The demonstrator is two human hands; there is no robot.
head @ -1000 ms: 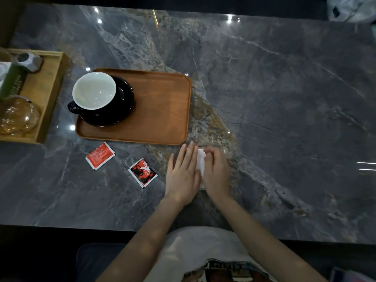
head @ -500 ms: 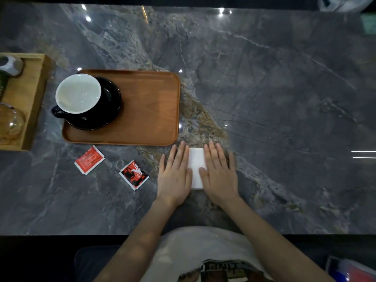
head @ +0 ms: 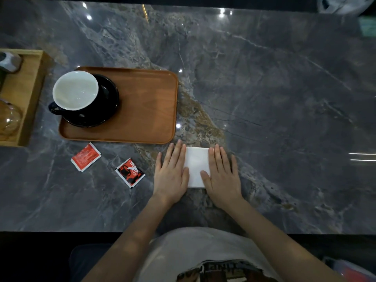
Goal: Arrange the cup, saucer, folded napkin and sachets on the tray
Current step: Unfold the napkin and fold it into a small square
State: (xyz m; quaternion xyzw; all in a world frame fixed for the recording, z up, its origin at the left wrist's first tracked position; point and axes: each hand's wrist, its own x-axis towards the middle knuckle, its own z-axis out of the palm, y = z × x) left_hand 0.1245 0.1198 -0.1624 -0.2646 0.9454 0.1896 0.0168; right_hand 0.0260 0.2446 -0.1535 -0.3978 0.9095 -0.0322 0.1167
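Note:
A white folded napkin (head: pixel 196 166) lies flat on the grey marble table, just below the tray's right corner. My left hand (head: pixel 172 174) presses flat on its left edge and my right hand (head: pixel 221 176) presses flat on its right edge, fingers stretched out and holding nothing. The brown wooden tray (head: pixel 146 106) carries a black saucer (head: pixel 107 110) with a black cup, white inside (head: pixel 75 92), on its left half. Two sachets lie on the table below the tray: a red one (head: pixel 85 157) and a red-and-black one (head: pixel 130 173).
A lighter wooden box (head: pixel 30 94) stands at the left edge, holding a glass dome (head: pixel 8 119) and a small grey object (head: pixel 9 62). The table's near edge runs just in front of my body. Bare marble stretches to the right.
My hands have slid apart across the napkin, uncovering its white middle. One second ago they lay close together over it. The camera view has shifted slightly.

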